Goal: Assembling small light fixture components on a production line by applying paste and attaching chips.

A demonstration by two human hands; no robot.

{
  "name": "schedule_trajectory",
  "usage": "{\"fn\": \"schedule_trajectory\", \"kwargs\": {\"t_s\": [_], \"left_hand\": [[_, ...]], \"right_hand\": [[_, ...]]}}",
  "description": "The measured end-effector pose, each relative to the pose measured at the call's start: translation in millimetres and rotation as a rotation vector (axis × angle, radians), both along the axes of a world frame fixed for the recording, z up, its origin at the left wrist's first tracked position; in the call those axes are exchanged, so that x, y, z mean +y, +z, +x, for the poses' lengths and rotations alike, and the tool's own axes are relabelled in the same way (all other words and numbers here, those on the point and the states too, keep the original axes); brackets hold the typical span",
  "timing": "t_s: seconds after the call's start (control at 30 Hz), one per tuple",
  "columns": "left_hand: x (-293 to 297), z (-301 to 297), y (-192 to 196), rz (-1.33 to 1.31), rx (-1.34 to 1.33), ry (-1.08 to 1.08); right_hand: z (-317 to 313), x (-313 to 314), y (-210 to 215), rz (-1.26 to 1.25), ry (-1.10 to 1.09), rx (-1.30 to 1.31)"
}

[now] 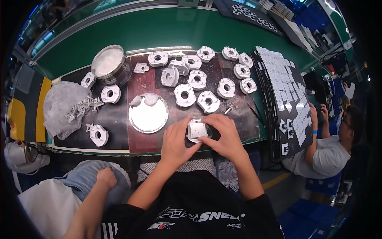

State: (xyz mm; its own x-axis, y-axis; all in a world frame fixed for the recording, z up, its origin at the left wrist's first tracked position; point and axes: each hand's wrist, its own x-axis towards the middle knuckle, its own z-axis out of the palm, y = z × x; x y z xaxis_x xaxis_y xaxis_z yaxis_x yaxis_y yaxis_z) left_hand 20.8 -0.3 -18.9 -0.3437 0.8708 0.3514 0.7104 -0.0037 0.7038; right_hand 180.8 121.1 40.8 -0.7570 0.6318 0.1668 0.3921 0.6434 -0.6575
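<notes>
My left hand [174, 141] and my right hand [226, 139] hold a white round housing with a square plate [197, 131] between them at the table's front edge. Fingers and thumbs of both hands press on its rim from either side. Small dark holes dot the square face. Left of my left hand lies a round, shiny lid [148, 119], with two white lumps [151, 99] at its top edge. Beyond my hands stand several white ring-shaped housings, the nearest being one housing [208, 102] and another housing [185, 95].
An open can [113, 73] of white paste stands at the back left. Beside it, a clear plastic bag [59, 99] spills small white plastic parts [81, 107]. Stacked black trays [270, 103] with white pieces rise on the right. A person's arm [89, 203] is at lower left; another person [330, 147] sits right.
</notes>
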Motion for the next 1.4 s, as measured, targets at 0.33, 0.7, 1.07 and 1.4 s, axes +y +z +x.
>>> {"fn": "schedule_trajectory", "kwargs": {"t_s": [0.33, 0.7, 1.07, 1.4], "left_hand": [[3, -1, 3, 0.019, 0.004, -0.009], [-2, -8, 22, -0.228, -0.092, -0.135], [6, 16, 8, -0.076, 0.135, 0.142], [2, 16, 8, -0.064, 0.141, 0.139]], "right_hand": [[-3, 10, 14, 0.094, 0.092, 0.072], [14, -25, 15, 0.083, -0.154, 0.118], [-5, -37, 0, 0.214, -0.166, 0.056], [0, -30, 9, 0.202, -0.099, -0.039]]}}
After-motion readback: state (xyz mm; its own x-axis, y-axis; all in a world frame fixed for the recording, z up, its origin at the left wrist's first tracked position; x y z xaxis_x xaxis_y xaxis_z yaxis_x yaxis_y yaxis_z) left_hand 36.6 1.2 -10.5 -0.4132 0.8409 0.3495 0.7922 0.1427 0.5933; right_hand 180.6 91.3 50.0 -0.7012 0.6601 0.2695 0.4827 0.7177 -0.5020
